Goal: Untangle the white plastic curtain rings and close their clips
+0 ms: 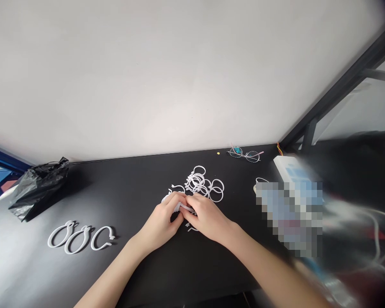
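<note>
My left hand and my right hand meet near the middle of the black table. Between them is a white plastic piece, pinched by the fingers of both hands; its full shape is hidden. Just beyond my fingers lies a loose pile of white rings, some overlapping. More white ring parts show beside my left fingers and beneath my right hand. Farther left, three larger white rings lie apart from the pile; the rightmost one has a gap in its loop.
A crumpled black plastic bag sits at the left. Eyeglasses rest near the wall. At the right are a white box, a pixelated item and blurred cables. A dark metal frame slants up at the right.
</note>
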### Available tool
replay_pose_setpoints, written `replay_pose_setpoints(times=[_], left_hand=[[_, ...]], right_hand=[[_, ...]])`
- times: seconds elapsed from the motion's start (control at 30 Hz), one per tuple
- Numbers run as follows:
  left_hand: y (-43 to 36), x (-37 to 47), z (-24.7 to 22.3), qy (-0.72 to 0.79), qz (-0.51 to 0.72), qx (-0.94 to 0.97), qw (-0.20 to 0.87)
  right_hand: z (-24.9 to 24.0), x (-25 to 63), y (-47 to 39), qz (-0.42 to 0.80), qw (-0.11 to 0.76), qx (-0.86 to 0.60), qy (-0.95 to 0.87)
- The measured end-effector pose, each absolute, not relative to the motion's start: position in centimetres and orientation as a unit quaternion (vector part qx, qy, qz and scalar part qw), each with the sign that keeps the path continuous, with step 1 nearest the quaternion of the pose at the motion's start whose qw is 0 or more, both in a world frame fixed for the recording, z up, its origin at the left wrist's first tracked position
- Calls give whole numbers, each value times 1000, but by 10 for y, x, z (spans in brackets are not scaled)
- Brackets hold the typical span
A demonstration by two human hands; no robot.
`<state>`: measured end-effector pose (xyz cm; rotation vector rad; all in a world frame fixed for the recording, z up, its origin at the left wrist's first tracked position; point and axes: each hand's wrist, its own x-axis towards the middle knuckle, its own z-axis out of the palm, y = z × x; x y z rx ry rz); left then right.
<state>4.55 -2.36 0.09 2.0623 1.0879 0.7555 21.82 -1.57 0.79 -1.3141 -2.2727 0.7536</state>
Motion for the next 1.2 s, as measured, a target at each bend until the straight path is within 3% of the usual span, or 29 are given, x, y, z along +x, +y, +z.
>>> replay_pose_setpoints(times=[1.2], left_hand=[[-24, 46, 1, 425, 273, 802, 317]], right_hand=[[4, 221, -13, 274, 219, -447, -823]])
